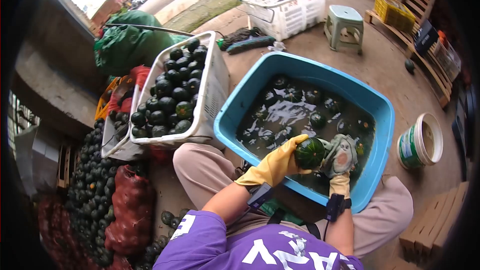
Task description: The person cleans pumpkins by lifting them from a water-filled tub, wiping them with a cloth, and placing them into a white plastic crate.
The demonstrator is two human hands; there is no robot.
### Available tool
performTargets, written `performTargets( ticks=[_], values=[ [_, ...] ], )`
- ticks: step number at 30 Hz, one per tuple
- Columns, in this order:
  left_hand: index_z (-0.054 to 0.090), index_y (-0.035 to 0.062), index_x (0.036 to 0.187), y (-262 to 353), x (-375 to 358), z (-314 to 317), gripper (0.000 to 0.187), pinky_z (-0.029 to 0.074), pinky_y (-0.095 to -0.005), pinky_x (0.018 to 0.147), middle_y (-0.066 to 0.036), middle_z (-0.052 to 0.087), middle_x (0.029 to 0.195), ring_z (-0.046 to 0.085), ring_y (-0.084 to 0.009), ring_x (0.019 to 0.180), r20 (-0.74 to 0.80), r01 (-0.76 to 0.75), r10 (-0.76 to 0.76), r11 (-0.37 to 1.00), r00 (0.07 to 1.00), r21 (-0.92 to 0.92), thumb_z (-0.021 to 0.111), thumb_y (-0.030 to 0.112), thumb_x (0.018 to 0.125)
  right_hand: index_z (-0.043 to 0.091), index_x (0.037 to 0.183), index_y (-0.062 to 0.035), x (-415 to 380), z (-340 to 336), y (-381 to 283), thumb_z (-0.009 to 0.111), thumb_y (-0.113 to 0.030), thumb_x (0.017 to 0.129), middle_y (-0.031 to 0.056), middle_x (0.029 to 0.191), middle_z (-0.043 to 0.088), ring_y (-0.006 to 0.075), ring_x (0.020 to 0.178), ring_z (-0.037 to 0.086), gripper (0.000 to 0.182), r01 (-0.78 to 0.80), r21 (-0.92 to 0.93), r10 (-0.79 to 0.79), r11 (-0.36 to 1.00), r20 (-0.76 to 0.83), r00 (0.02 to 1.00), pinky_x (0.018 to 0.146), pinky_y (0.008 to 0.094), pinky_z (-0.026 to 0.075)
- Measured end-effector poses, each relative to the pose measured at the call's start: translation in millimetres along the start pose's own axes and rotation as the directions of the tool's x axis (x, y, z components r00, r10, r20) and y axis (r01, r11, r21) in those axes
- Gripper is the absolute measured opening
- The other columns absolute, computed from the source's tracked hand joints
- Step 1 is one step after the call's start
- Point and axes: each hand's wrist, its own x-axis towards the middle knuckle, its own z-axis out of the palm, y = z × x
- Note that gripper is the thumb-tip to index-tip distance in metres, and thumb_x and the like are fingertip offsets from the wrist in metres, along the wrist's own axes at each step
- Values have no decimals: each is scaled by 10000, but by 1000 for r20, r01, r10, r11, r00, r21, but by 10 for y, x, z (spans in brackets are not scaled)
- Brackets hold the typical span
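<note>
Squash [309,153]: dark green, round, held over the near edge of the tub, just above the water.
Left hand [278,162]: in a yellow glove, fingers curled around the left side of the squash, clamped on it.
Right hand [340,162]: in a yellow glove under a grey cloth [341,154]; it presses the cloth against the right side of the squash. Whether the fingers close around the fruit cannot be told, as the cloth hides them.
Tub [235,115]: blue, rectangular, filled with murky water; more dark squashes float or lie sunk in it, well apart from one another.
Crate [216,80]: white, slotted, just left of the tub, touching it or nearly so, heaped with dark green squashes.
Pile [90,170]: loose squashes on the ground at far left, with a red net sack [127,210] of them lying against it.
Bucket [421,142]: white with a green label, lying tilted on the floor to the right of the tub.
Stool [344,26]: pale green plastic, beyond the tub.
Far crate [285,6]: white, near the stool.
Person: seated, knees either side of the tub's near corner, purple shirt with white lettering, a dark band on each wrist.
</note>
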Motion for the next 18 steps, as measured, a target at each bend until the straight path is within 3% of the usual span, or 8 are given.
performTargets(
  ticks=[2, 4, 7, 9, 11, 13, 14, 18],
  values=[
    [525, 120, 1451, 215, 6, -179, 676, 557, -535, 913, -137, 635, 1373, 626, -428, 1200, 96, 116, -103, 982, 990, -147, 568, 602, 980, 620, 1132, 30, -78, 147, -305, 640, -166, 941, 79, 938, 679, 181, 779, 653, 275, 516, -844, -239, -148, 537, 809, 690, 291, 555],
    [597, 82, 1348, 990, -49, -340, 694, 620, -472, 715, -273, 649, 1263, 674, -450, 1067, -190, 81, -132, 964, 973, -254, 546, 657, 963, 438, 1527, 4, 275, -497, 162, 448, -238, 1056, 51, 969, 644, 229, 861, 666, 529, 199, -630, 53, 750, 358, 932, 731, 354, 578],
    [556, 21, 1287, 1913, -165, -754, 682, 617, -421, 706, -230, 672, 1072, 684, -386, 961, -455, -232, 117, 951, 883, -204, 772, 517, 872, 557, 1307, 0, 353, -595, 194, 445, -192, 1041, 78, 923, 627, 201, 771, 609, 346, 229, -506, -52, 831, 339, 939, 669, 355, 565],
    [514, 0, 1309, 2573, 183, -2509, 761, 572, -353, 768, -160, 708, 985, 709, -286, 889, -74, -405, 858, 313, 508, 859, 943, 279, 746, 576, 928, -23, 294, -437, 178, 586, -119, 954, 94, 817, 634, 169, 669, 530, 100, 169, -345, -87, 923, 241, 967, 626, 296, 477],
    [502, -16, 1328, 2813, -242, -1500, 716, 580, -374, 794, -158, 712, 973, 722, -298, 884, 59, 299, 956, -148, 287, 943, 879, 320, 821, 588, 926, -83, 199, -107, -26, 541, -222, 1002, 87, 792, 617, 216, 702, 572, 166, -16, -120, 29, 993, 113, 993, 666, 344, 524],
    [519, 7, 1340, 3033, -102, -1522, 629, 589, -395, 778, -153, 697, 1055, 719, -300, 913, -309, -106, 941, 324, 135, 940, 784, 378, 908, 596, 938, -113, 186, -90, 24, 521, -316, 1018, 92, 817, 617, 264, 751, 612, 231, -162, 356, 110, 920, 161, 981, 711, 417, 556],
    [530, 25, 1349, 2963, 185, -1546, 587, 593, -400, 765, -146, 685, 1098, 716, -303, 929, -643, -607, 664, 705, 381, 368, 725, 413, 955, 597, 943, -124, 203, -264, 62, 511, -361, 1023, 97, 841, 620, 289, 778, 630, 265, -108, 332, 29, 937, 234, 972, 735, 457, 567],
    [618, 104, 1324, 1945, 1095, -528, 415, 556, -311, 720, -36, 670, 1038, 650, -148, 833, -200, -26, 427, 467, 882, 884, 620, 383, 1017, 588, 929, -150, 66, -2, -47, 511, -365, 1022, 122, 882, 640, 301, 787, 642, 247, -128, 599, 107, 790, 70, 992, 714, 488, 563]
  ],
)
